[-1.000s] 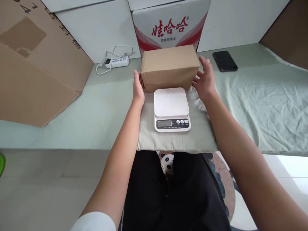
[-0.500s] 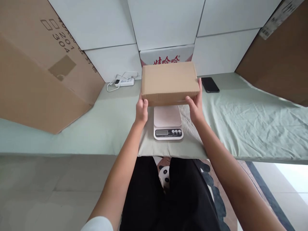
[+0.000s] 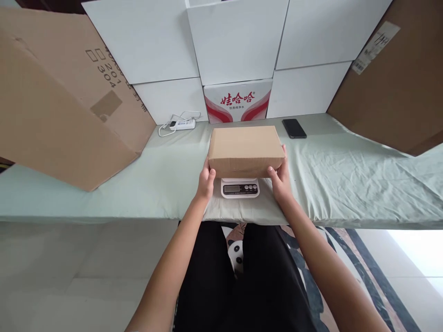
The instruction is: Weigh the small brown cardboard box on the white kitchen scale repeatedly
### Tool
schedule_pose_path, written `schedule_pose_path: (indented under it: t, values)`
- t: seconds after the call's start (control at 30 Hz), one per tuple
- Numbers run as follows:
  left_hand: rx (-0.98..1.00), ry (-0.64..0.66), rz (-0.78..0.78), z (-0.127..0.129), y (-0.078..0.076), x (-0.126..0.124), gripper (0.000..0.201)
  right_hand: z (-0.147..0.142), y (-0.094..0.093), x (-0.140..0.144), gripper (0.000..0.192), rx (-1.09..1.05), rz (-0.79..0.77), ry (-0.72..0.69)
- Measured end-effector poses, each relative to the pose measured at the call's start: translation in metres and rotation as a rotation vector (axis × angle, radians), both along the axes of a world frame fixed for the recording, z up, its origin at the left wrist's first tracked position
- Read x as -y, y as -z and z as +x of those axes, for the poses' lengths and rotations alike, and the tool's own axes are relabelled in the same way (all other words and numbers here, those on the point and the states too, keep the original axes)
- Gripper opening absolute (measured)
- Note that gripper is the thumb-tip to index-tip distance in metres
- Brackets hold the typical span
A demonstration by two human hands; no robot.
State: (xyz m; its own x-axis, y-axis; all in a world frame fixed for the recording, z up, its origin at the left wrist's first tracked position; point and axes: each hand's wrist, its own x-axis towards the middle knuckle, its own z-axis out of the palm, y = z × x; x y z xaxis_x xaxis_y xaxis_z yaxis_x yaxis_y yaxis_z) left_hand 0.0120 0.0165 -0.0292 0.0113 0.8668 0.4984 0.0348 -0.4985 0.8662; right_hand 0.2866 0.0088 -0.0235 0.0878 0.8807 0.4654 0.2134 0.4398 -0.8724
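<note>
A closed brown cardboard box (image 3: 246, 144) is held level between my two hands, over a white digital kitchen scale (image 3: 240, 188). My left hand (image 3: 206, 180) grips its left end, thumb on the front face. At the right end my right hand (image 3: 281, 179) holds it the same way. The box covers the scale's platform; only the front panel with the display and buttons shows. Whether the box touches the platform I cannot tell.
A black phone (image 3: 294, 128) lies to the right, a white power strip (image 3: 182, 124) with its cable to the left. White boxes (image 3: 238, 44) form a wall behind, with a red-printed carton (image 3: 237, 101) at the bottom. Large cardboard sheets (image 3: 69, 101) flank the green cloth (image 3: 166, 184).
Both hands have brought the cardboard box down and nearer to me, over the scale. The red-printed carton behind is now uncovered. The camera view has shifted slightly.
</note>
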Motion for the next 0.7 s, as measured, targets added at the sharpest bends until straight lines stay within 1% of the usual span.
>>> schedule_pose_path:
  t: [0.1, 0.3, 0.4, 0.53, 0.6, 0.7]
  values:
    - [0.001, -0.01, -0.002, -0.002, 0.002, -0.001, 0.078, -0.002, -0.003, 0.0, 0.102, -0.033, -0.013, 0.048]
    - [0.008, -0.017, -0.01, -0.003, 0.003, 0.001, 0.079, -0.004, -0.006, 0.001, 0.102, -0.02, -0.034, 0.049]
    - [0.018, -0.041, -0.008, -0.004, 0.002, 0.002, 0.082, -0.001, -0.001, -0.001, 0.097, -0.055, -0.028, 0.026]
    - [0.09, -0.124, 0.042, -0.007, 0.003, 0.002, 0.08, 0.005, 0.008, -0.006, 0.095, -0.215, -0.034, 0.048]
    - [0.125, -0.123, 0.036, -0.008, 0.005, 0.001, 0.079, 0.008, 0.009, -0.006, 0.092, -0.251, -0.037, 0.058]
    - [0.108, -0.087, -0.002, -0.008, 0.008, 0.0, 0.077, 0.006, 0.005, -0.005, 0.08, -0.201, -0.019, 0.015]
